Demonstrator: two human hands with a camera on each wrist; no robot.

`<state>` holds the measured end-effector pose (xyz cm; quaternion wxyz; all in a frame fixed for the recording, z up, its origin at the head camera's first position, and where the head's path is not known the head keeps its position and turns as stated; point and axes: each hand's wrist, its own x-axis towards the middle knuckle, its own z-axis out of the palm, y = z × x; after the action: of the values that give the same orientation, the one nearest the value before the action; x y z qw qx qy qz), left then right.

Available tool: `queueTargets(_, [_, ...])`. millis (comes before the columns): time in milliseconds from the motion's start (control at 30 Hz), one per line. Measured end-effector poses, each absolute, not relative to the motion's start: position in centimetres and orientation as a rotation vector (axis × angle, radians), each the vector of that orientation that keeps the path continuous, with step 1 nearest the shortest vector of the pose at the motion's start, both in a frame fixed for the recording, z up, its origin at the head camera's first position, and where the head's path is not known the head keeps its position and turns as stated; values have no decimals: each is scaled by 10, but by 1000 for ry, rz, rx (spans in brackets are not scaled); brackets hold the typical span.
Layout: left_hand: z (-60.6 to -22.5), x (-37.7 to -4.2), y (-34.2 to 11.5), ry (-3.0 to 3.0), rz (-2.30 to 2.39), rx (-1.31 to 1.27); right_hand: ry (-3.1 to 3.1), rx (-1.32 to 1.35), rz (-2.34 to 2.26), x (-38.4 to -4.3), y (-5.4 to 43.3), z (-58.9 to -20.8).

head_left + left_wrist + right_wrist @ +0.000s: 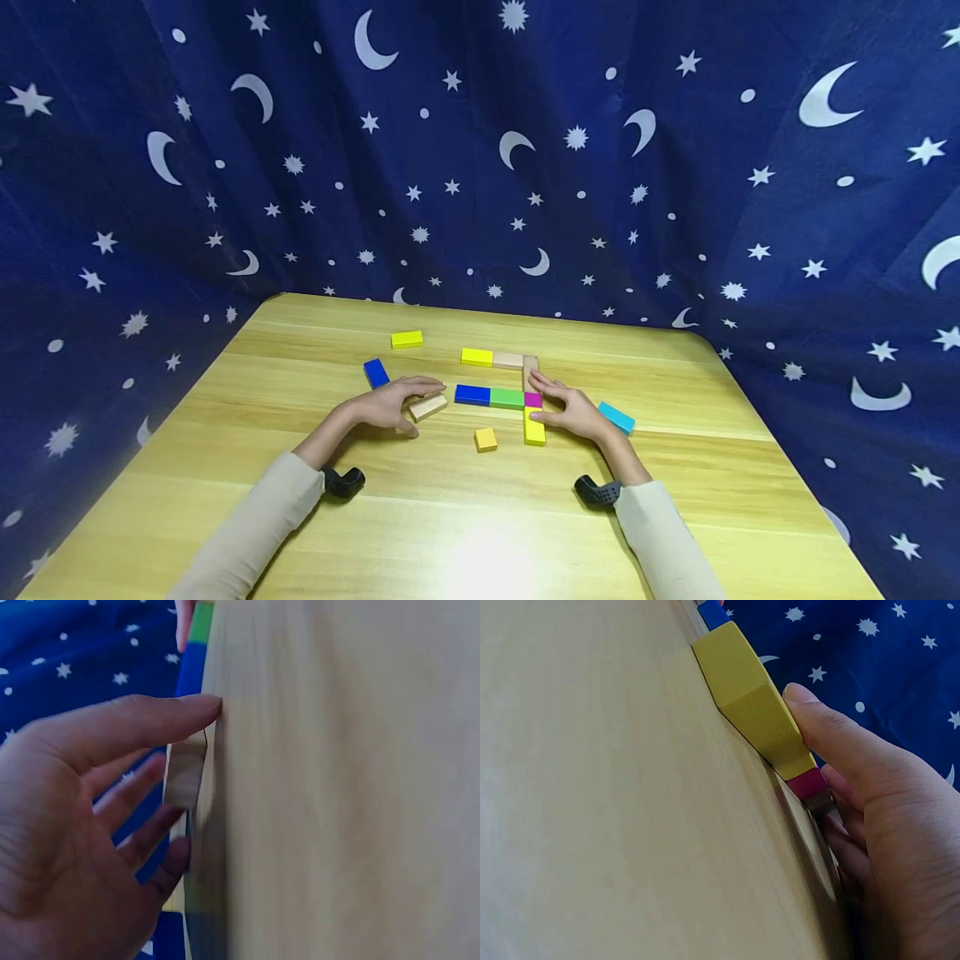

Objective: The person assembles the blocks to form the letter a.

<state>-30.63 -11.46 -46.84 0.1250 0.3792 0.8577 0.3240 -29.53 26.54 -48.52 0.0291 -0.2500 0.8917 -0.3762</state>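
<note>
The pale wooden block [428, 407] lies slantwise on the bench [675, 533], between thumb and fingers of the left grip [386, 405]; they stand apart, and I can't tell whether they touch it. It's an oblong with flat faces. The right grip [576, 411] is loosely spread too, thumb at a yellow block [534, 429]. That meets a small magenta piece [532, 400], with a green block [507, 399] and a blue block [472, 395] running leftward. A turquoise block [617, 417] sits behind the right wrist; an orange square [485, 439] lies near. Streaky grain crosses the bench; behind hangs dark-blue starry cloth [465, 225].
</note>
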Motion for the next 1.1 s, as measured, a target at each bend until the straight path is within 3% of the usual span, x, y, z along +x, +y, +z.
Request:
queueTargets(533, [-475,-312,-121,2458,1112,1039,2759,-782,-1156,-294,263,-483])
queueTargets(733, [-488,-302,-113,2584,1292,959,2747,-776,-1157,-295,264,-485])
queueTargets(1100, [-492,-288,-106,2715,1171,971,2747,-766,-1151,-296,265,-485])
